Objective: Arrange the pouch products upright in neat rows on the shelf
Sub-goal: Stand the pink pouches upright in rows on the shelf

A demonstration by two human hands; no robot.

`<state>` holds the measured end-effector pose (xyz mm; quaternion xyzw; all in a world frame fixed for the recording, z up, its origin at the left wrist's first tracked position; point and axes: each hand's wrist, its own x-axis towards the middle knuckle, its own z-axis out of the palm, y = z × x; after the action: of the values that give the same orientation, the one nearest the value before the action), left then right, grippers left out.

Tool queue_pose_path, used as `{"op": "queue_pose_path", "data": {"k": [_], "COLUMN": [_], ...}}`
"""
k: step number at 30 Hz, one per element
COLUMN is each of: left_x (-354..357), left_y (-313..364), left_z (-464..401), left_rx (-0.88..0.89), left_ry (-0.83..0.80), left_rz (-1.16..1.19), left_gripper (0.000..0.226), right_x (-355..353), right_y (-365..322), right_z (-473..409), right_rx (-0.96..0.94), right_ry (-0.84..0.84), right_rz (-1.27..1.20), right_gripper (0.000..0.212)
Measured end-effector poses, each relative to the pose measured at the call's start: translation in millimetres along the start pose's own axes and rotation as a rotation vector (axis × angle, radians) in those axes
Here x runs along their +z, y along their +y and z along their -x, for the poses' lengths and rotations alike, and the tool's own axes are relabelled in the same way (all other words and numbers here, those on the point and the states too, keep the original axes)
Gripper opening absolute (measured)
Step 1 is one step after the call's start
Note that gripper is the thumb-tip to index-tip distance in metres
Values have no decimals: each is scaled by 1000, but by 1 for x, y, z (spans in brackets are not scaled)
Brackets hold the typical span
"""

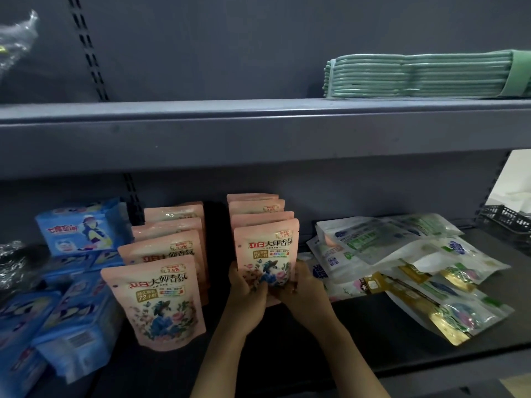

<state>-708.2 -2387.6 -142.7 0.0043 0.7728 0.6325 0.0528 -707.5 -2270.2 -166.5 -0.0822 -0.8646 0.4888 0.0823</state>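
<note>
both hands, left hand (pixel 246 285) & right hand (pixel 301 284), fingers curled round the bottom of the front pink pouch (pixel 266 255), mid shelf (pixel 359 323), 2nd row. square its base, set it upright w/ the row behind, then ease off. white pouches (pixel 402 262) near the right edge lie flat, not yet stood up.

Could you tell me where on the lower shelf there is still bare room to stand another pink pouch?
Bare shelf shows in front of the right pink row, beside the white and gold pouches, and in the dark gap between the two pink rows. Left of the left pink row, blue packs crowd it. Both the left hand and right hand hold the front pouch.
</note>
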Motion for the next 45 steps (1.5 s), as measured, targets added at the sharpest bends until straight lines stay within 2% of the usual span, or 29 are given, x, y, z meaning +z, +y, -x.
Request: {"op": "queue_pose_path", "data": {"k": [6, 14, 17, 20, 24, 27, 31, 36, 40, 45], "left_x": [-4, -2, 4, 8, 11, 12, 14, 21, 34, 53], "left_y": [14, 45, 49, 47, 49, 58, 59, 61, 70, 82], "left_z": [9, 12, 5, -6, -13, -5, 2, 10, 21, 33], "left_rx": [81, 245, 309, 299, 323, 371, 423, 473, 503, 545], "left_ry": [85, 235, 285, 353, 510, 551, 590, 646, 679, 698], "left_rz": [-25, -169, -167, -219, -366, -256, -218, -258, -263, -159], "left_gripper": [73, 71, 71, 67, 52, 63, 66, 56, 50, 36], "right_x": [-12, -46, -63, -83, -113, -128, -138, -139, -144, -145], "right_y": [0, 14, 24, 23, 23, 30, 38, 43, 44, 41], "right_z": [1, -7, -14, -24, -52, -71, -84, -90, -88, -82], "right_rx": [-14, -12, -11, -93, -156, -96, -43, -120, -258, -302], "right_ry": [-34, 89, 145, 194, 148, 54, -26, -49, 46, 135], "right_rz": [87, 313, 391, 492, 748, 951, 1054, 1173, 1058, 554], "right_gripper": [37, 33, 35, 45, 50, 46, 40, 29, 29, 26]}}
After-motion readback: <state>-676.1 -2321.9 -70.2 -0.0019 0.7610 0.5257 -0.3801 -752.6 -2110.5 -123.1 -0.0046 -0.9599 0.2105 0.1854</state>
